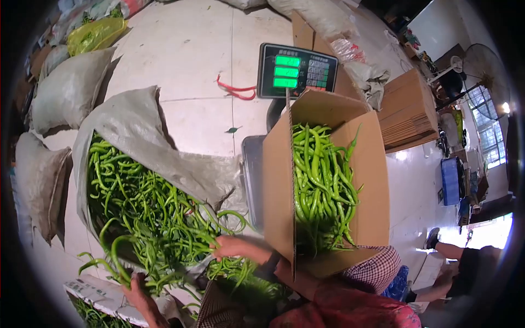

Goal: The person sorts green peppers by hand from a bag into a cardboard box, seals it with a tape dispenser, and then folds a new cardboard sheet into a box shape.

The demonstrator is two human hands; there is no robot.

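Note:
My left hand (141,298) is closed around a few long green chili peppers (114,249), whose curved ends stick up above it. My right hand (232,247) reaches over the pile of green chili peppers (147,208), fingers curled on some at its near right side. That pile spills from the mouth of a grey woven sack (128,117) lying on the floor. To the right of my right forearm, an open cardboard box (373,180) holds more green chili peppers (322,175). The box stands on a scale platform (252,180).
A scale display (297,71) with lit green digits rises behind the box. Full sacks (71,90) stand on the left, and flattened cartons (407,109) are stacked on the right. A white foam box (101,300) is at the lower left. Red string (238,90) lies on the floor. Another person's leg (448,250) shows at right.

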